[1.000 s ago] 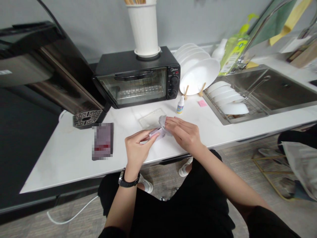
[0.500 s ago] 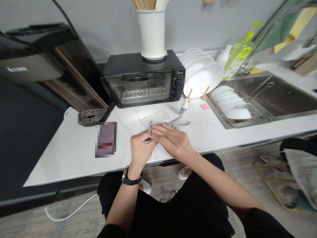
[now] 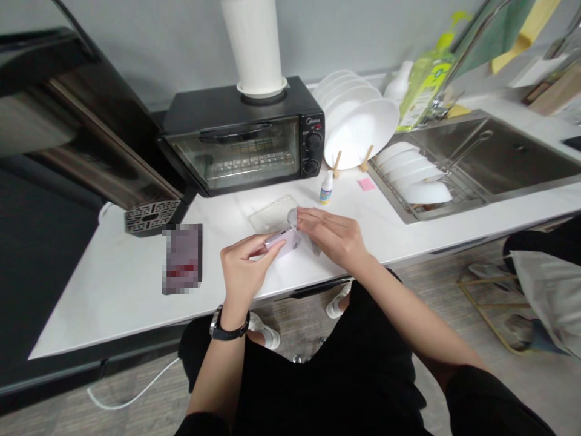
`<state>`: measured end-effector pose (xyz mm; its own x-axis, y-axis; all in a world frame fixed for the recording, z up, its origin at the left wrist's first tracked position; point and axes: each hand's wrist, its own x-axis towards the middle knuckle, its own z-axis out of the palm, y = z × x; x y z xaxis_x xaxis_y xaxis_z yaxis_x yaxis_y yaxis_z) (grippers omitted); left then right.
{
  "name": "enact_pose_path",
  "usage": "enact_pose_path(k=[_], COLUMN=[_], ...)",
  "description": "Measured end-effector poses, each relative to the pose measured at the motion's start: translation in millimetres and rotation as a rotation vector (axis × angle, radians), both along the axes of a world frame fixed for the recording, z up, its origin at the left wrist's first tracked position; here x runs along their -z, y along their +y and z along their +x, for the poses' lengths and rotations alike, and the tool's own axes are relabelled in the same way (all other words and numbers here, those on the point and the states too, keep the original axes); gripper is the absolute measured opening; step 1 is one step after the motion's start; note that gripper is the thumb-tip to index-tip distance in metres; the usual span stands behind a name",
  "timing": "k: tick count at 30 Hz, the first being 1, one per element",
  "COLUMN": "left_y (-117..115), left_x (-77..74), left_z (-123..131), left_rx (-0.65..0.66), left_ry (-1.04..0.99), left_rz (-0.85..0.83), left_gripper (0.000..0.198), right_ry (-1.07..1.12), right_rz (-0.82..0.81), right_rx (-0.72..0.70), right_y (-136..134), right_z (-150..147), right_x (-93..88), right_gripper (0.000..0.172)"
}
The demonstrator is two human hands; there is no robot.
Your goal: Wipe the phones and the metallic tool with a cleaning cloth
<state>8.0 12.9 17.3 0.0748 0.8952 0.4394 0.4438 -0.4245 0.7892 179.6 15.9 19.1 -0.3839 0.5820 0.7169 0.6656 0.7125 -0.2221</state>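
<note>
One pale purple phone (image 3: 289,245) is in front of the toaster oven (image 3: 245,145), pinched in the left hand (image 3: 245,266). Its long side seems to run toward the right hand (image 3: 333,237), which holds a gray cloth (image 3: 293,216) at the other end.

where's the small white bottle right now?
Head view, just right of centre: the small white bottle stands on the counter, beyond the right hand, in front of the white plates and left of the pink note.
</note>
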Motion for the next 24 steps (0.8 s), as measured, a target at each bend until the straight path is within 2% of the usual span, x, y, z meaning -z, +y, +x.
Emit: enact_pose_path(k=[10, 15, 18, 24], left_y=[-1.2, -1.2, 0.8, 2.9], left_x=[-2.4, -2.7, -0.4, 0.7], left_z=[0.8, -2.6, -6.3, -8.9], left_rx=[0.019, 0.031, 0.026, 0.055], left_ry=[-0.004, 0.074, 0.128, 0.133], left_rz=[0.007, 0.027, 0.040, 0.061], left_gripper=[0.017, 0.005, 0.017, 0.015], right_ry=[0.027, -0.089, -0.181, -0.232], right_rz=[-0.001, 0.017, 0.033, 0.050], right_rx=[-0.031, -0.088, -0.133, -0.088], right_y=[0.4, -7.8, -13.2, -14.4], right_z=[5.0, -16.5, -32.1, -36.4], right_x=[3.7, -8.2, -16.7, -18.9], right_gripper=[0.031, 0.030, 0.029, 0.029])
